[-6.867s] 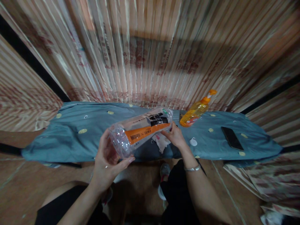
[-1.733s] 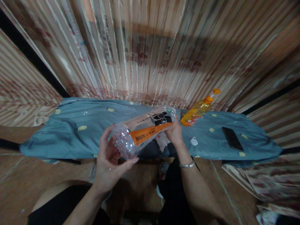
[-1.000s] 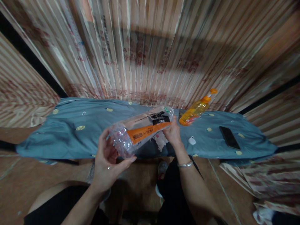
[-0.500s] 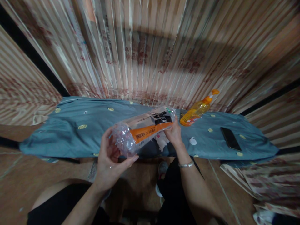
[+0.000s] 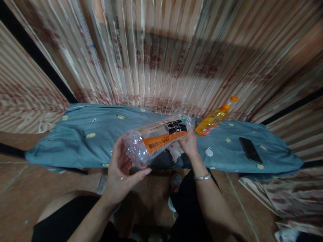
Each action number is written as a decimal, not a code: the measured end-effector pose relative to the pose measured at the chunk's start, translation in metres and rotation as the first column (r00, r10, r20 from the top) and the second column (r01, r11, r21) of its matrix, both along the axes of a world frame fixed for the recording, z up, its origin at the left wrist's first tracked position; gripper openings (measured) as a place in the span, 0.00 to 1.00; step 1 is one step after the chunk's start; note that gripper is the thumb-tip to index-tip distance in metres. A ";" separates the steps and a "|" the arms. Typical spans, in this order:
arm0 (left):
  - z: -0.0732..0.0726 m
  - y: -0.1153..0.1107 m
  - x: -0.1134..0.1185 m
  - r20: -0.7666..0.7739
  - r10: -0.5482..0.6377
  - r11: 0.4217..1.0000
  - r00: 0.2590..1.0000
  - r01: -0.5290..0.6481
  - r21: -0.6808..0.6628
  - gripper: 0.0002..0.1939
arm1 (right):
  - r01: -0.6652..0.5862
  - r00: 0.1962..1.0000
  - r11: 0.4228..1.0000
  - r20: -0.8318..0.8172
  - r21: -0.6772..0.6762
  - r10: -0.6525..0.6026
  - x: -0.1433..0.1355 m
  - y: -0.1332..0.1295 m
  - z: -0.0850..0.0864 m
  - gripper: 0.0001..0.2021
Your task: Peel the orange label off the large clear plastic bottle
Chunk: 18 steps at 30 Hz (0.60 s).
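A large clear plastic bottle [image 5: 157, 137] with an orange and black label lies tilted between my hands, above the cloth-covered table. My left hand [image 5: 123, 171] cups its near left end, thumb below and fingers curled behind it. At the far right end, my right hand [image 5: 189, 141] grips the bottle, its fingers partly hidden behind it. Crumpled pale tissue [image 5: 176, 152] shows beneath the bottle, beside my right wrist. To the right of that wrist lies a small round white cap [image 5: 209, 152].
A pump bottle of orange liquid [image 5: 213, 120] stands at the back right of the table. Farther right lies a black phone [image 5: 250, 150]. Blue-grey patterned cloth [image 5: 83, 148] covers the narrow table. Striped curtains [image 5: 161, 67] hang close behind, with dark poles [image 5: 37, 53] at the sides.
The whole view has shifted slightly, so everything sits a little farther right. Both hands keep the same hold on the plastic bottle.
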State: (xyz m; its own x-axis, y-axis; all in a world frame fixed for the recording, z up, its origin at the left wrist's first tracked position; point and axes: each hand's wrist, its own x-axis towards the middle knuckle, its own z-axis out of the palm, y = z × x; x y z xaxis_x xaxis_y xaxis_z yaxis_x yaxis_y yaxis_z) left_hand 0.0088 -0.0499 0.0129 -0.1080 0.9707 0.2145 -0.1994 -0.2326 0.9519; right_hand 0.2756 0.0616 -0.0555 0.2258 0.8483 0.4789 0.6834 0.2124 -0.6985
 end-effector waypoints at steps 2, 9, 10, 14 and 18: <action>-0.001 -0.001 -0.001 0.021 -0.046 0.998 0.999 0.046 0.035 0.49 | 0.004 1.000 1.000 0.010 -0.008 -0.003 0.000 0.000 0.000 0.34; 0.001 -0.002 -0.001 0.107 -0.088 0.994 0.990 0.080 0.073 0.31 | -0.005 1.000 0.999 0.009 0.033 0.005 -0.002 0.000 -0.001 0.32; 0.001 -0.001 0.000 0.100 -0.076 0.996 0.992 0.070 0.060 0.29 | 0.001 1.000 0.999 0.012 0.032 -0.002 -0.002 0.000 -0.001 0.32; 0.001 0.000 0.001 0.077 -0.053 0.999 0.996 0.052 0.016 0.26 | 0.013 1.000 1.000 0.010 0.001 -0.013 -0.002 0.000 0.001 0.34; 0.003 0.000 0.001 0.077 -0.032 0.999 0.996 0.033 -0.003 0.27 | 0.000 1.000 1.000 0.003 -0.004 0.000 -0.002 0.000 0.002 0.33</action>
State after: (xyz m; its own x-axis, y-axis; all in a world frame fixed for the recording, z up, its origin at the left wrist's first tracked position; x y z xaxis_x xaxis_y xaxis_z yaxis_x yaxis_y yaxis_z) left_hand 0.0099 -0.0500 0.0155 -0.0923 0.9749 0.2025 -0.2796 -0.2205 0.9345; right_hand 0.2739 0.0612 -0.0534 0.2246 0.8499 0.4766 0.6857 0.2097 -0.6970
